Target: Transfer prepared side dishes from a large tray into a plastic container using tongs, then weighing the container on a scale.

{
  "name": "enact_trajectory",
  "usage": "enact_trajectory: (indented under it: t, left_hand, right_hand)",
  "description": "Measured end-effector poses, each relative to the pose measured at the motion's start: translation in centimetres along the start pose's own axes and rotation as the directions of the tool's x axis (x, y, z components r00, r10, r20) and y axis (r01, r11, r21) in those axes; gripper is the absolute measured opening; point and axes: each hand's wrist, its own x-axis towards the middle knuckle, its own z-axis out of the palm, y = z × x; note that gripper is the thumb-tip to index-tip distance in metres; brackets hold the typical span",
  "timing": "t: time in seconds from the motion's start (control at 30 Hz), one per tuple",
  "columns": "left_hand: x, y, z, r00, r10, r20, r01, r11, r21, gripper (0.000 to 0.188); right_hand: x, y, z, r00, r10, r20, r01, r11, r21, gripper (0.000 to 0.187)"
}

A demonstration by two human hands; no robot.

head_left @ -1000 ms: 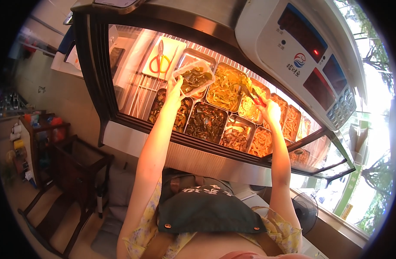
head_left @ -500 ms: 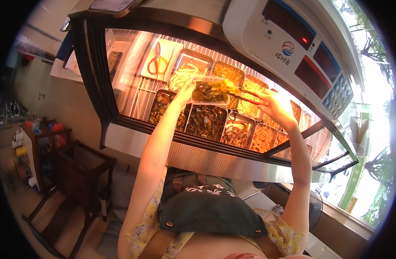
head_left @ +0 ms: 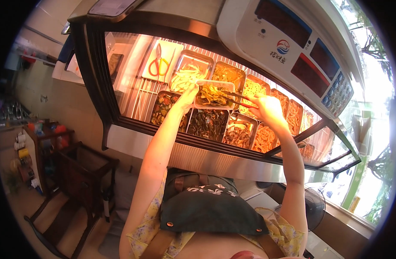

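Observation:
My left hand (head_left: 189, 98) grips the left edge of a clear plastic food box (head_left: 212, 107), held above the trays in a lit display case. Yellow-green shredded food (head_left: 215, 93) lies in the box over darker pieces. Dark tongs (head_left: 241, 96) are in my right hand (head_left: 269, 108), their tips reaching in from the box's right side. Around the box are metal trays: one with pale strips (head_left: 190, 77) behind it, and one with dark leafy food (head_left: 208, 125) in front. Whether the tong tips still pinch any food is unclear.
Red-and-yellow scissors (head_left: 158, 67) lie on a white board at the case's far left. More food trays extend to the right. The case's dark front frame (head_left: 198, 144) runs under my forearms. Overhead at right stands a white scale (head_left: 267, 47); a wooden chair (head_left: 79, 172) is at left.
My right hand has moved slightly left and down. The yellow-green food held at the box's right edge now sits inside it, spread over the darker pieces.

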Motion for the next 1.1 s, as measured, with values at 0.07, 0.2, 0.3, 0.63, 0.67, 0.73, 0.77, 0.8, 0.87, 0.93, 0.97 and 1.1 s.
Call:
enact_trajectory:
  t: [0.07, 0.2, 0.3, 0.63, 0.67, 0.73, 0.77, 0.8, 0.87, 0.93, 0.97, 1.1]
  left_hand:
    - [0.2, -0.5, 0.1, 0.999, -0.006, 0.033, 0.009, 0.995, -0.096, 0.065]
    - [-0.1, -1.0, -0.1, 1.0, 0.012, 0.027, -0.009, 0.997, -0.081, 0.064]
    - [-0.5, -0.2, 0.6, 1.0, 0.021, -0.01, -0.021, 0.999, -0.04, 0.065]
    - [0.0, -1.4, 0.2, 1.0, 0.004, 0.025, -0.007, 0.992, 0.127, 0.055]
    - [0.1, -1.3, 0.6, 0.999, -0.006, 0.043, 0.001, 0.995, 0.098, 0.056]
    - [0.3, -1.5, 0.2, 1.0, -0.002, 0.01, 0.0, 0.992, 0.125, 0.057]
    - [0.0, -1.1, 0.4, 1.0, -0.007, 0.007, 0.006, 0.992, 0.123, 0.057]
    - [-0.2, -0.6, 0.6, 0.999, -0.047, 0.022, 0.046, 0.997, 0.066, 0.058]
    - [-0.2, -0.3, 0.2, 0.997, -0.067, 0.034, 0.067, 0.998, 0.006, 0.06]
    - [0.0, -0.6, -0.3, 0.996, -0.076, 0.044, 0.078, 0.996, -0.046, 0.06]
    - [0.2, -0.7, -0.3, 0.994, -0.087, 0.061, 0.093, 0.991, -0.096, 0.059]
    - [0.2, -1.2, -0.5, 0.998, -0.042, 0.055, 0.045, 0.998, -0.046, 0.056]
  right_hand:
    - [0.2, -0.7, 2.5, 0.998, -0.032, -0.051, 0.031, 0.999, -0.021, 0.038]
    - [-0.1, -2.9, 3.5, 0.993, -0.06, -0.101, 0.056, 0.997, -0.044, 0.034]
    - [-0.8, -3.1, 2.8, 0.992, -0.032, -0.121, 0.03, 0.999, -0.022, 0.037]
    - [0.1, -4.4, 3.8, 0.99, -0.064, -0.127, 0.067, 0.998, 0.02, 0.039]
    - [0.6, -4.1, 4.7, 0.994, -0.043, -0.101, 0.042, 0.999, -0.017, 0.039]
    - [0.8, -3.8, 4.9, 0.996, -0.043, -0.081, 0.039, 0.998, -0.053, 0.039]
    - [0.4, -3.4, 4.4, 0.996, -0.044, -0.075, 0.04, 0.998, -0.049, 0.039]
    - [-0.1, -2.9, 3.5, 0.996, -0.057, -0.061, 0.055, 0.998, -0.039, 0.039]
    - [-1.0, -2.4, 1.5, 0.995, -0.095, -0.033, 0.094, 0.994, -0.053, 0.034]
    - [-0.7, -1.9, 2.4, 0.992, -0.124, -0.016, 0.122, 0.988, -0.096, 0.034]
    - [-0.5, -1.6, 3.1, 0.989, -0.145, 0.002, 0.144, 0.98, -0.139, 0.033]
    - [-0.9, -1.9, 1.9, 0.995, -0.105, -0.002, 0.104, 0.993, -0.055, 0.035]
